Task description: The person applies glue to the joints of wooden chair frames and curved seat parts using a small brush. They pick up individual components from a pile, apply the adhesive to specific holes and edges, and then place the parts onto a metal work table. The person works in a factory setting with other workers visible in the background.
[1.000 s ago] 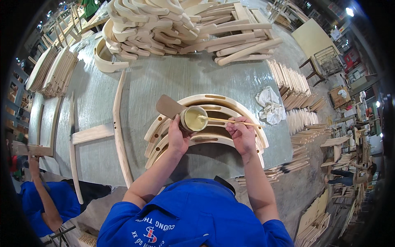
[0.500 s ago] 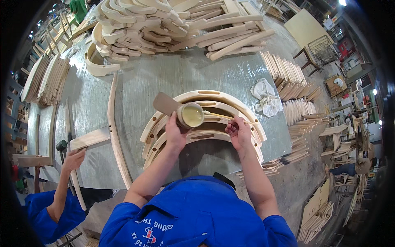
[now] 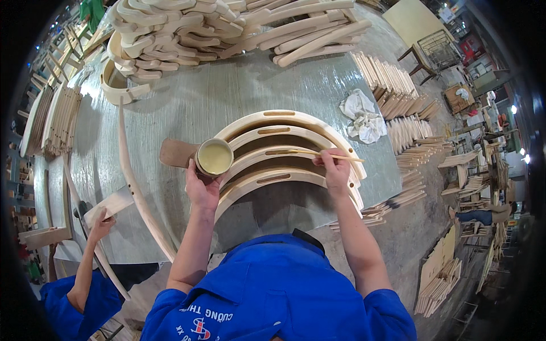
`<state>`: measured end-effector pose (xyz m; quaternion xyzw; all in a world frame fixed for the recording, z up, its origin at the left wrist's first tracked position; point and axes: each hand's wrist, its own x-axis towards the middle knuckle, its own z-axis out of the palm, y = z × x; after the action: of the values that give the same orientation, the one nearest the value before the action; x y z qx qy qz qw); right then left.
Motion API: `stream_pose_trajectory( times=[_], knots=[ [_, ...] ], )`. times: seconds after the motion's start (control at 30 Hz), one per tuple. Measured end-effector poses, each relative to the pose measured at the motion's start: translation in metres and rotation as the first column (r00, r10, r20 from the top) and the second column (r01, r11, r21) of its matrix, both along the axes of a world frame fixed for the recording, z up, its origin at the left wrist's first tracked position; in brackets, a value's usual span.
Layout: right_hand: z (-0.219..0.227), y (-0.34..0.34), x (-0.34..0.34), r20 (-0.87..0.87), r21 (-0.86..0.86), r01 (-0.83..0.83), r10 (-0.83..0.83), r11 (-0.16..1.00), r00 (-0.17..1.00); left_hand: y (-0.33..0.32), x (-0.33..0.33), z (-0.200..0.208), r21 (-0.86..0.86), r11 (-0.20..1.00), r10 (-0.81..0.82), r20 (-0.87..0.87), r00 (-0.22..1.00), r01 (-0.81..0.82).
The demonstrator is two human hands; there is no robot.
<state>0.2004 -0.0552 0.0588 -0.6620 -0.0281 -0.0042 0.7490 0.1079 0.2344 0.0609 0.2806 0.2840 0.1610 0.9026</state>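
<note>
My left hand (image 3: 203,188) grips a round cup (image 3: 215,157) of pale yellow, thick-looking liquid. A flat brown paddle-shaped piece (image 3: 176,153) sticks out from the cup's left side. Between the fingers of my right hand (image 3: 334,169) is a thin wooden stick (image 3: 307,152), held nearly level. Its left end lies at the slot of one curved wooden piece (image 3: 244,160). Several such arched pieces lie nested on the table before me, each with a long slot in its middle. The cup hovers over their left part.
Curved wooden parts (image 3: 165,34) are heaped at the far side of the grey table (image 3: 187,91). White crumpled cloths (image 3: 365,122) lie at right. On the left, a co-worker's hand (image 3: 102,223) holds a wooden frame's crosspiece (image 3: 111,206). Stacked slats (image 3: 392,82) stand past the right edge.
The cup has moved left, away from the stick. The stick's end has gone from the cup to a slot in a curved piece. The co-worker's frame has shifted left.
</note>
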Motion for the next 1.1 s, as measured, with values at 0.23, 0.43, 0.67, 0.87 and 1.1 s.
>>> stream_pose_trajectory(
  times=[0.23,0.43,0.67,0.87,1.1],
  knots=[
    [-0.006,0.033,-0.012,0.080,-0.019,-0.093,0.095,0.995,0.992,-0.011,0.009,0.008,-0.058,0.998,-0.038,0.020,0.999,0.039],
    [0.010,-0.007,-0.012,0.209,-0.314,0.005,0.064,0.950,0.976,-0.009,0.013,0.005,-0.055,0.998,-0.025,0.036,0.999,0.027],
    [0.029,0.023,-0.024,0.509,-0.543,0.099,0.232,0.834,0.829,-0.006,0.017,0.000,-0.048,0.998,-0.035,0.034,0.999,0.036],
    [0.025,0.036,-0.012,0.099,-0.321,-0.171,0.212,0.932,0.972,-0.010,0.020,0.006,-0.075,0.996,-0.051,0.025,0.998,0.053],
    [0.047,0.021,-0.006,0.191,-0.583,-0.073,0.223,0.809,0.956,-0.001,0.019,-0.001,-0.056,0.998,-0.014,0.061,0.998,0.018]
  ],
)
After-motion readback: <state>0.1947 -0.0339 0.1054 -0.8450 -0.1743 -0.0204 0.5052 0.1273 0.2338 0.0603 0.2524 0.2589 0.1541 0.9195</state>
